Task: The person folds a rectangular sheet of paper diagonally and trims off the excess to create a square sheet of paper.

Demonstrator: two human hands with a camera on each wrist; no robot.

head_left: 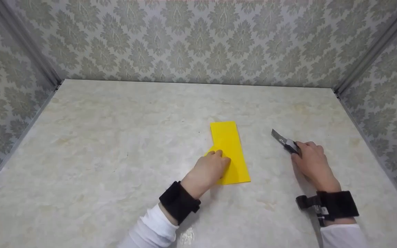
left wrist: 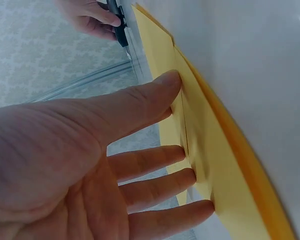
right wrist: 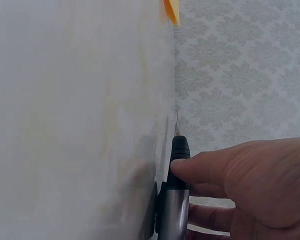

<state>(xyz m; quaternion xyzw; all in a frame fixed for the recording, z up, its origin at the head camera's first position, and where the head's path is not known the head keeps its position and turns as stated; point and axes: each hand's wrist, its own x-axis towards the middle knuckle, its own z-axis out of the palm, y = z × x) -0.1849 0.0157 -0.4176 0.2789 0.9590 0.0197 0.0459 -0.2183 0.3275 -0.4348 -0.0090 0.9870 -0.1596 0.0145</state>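
A folded sheet of yellow paper (head_left: 231, 148) lies on the table, with a smaller flap sticking out at its left side. My left hand (head_left: 210, 168) rests on it; in the left wrist view the thumb and fairly straight fingertips (left wrist: 202, 207) press on the paper (left wrist: 205, 120) along a crease, and its near edge stands slightly apart in layers. Off to the right, my right hand (head_left: 314, 162) grips a utility knife (head_left: 291, 146), its blade out and pointing to the far left. The right wrist view shows the thumb on the knife's black and silver handle (right wrist: 177, 200).
The marbled light tabletop (head_left: 115, 144) spreads around both hands. Patterned wallpapered panels (head_left: 198, 41) stand at the back and both sides, with metal corner posts (head_left: 374, 51). Each wrist wears a black strap (head_left: 179, 201).
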